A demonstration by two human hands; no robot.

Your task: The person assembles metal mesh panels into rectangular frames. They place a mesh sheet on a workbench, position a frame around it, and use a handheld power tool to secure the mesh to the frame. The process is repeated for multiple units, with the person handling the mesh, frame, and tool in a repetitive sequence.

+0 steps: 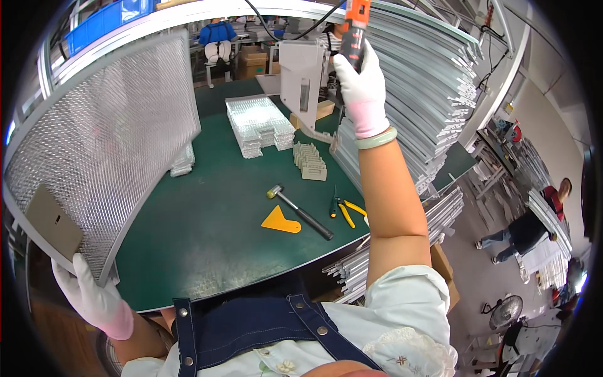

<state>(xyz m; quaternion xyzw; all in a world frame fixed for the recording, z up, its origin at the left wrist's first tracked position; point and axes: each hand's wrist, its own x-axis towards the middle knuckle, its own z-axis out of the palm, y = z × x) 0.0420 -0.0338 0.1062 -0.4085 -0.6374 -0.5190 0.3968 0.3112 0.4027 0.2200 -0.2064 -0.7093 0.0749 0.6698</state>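
Note:
In a white and pink glove, my left hand (94, 300) grips the lower near corner of a framed metal mesh panel (119, 119), which stands tilted on edge at the left. A flat beige plate (53, 221) sits in that panel's lower corner. My right hand (364, 91), gloved too and raised high, is wrapped round an orange and black electric screwdriver (354, 34). Its tip is hidden behind the hand. Below on the green table (201, 220) lie a hammer (301, 212), a yellow scraper (280, 220), yellow-handled pliers (347, 212) and a small screwdriver (333, 204).
Stacked clear ribbed sheets (257, 122) and a row of beige plates (309, 161) stand mid-table. A grey upright fixture (299, 81) is behind them. Tall stacked metal frames (408, 94) rise at the right. A person (534, 220) carries long strips on the far right floor.

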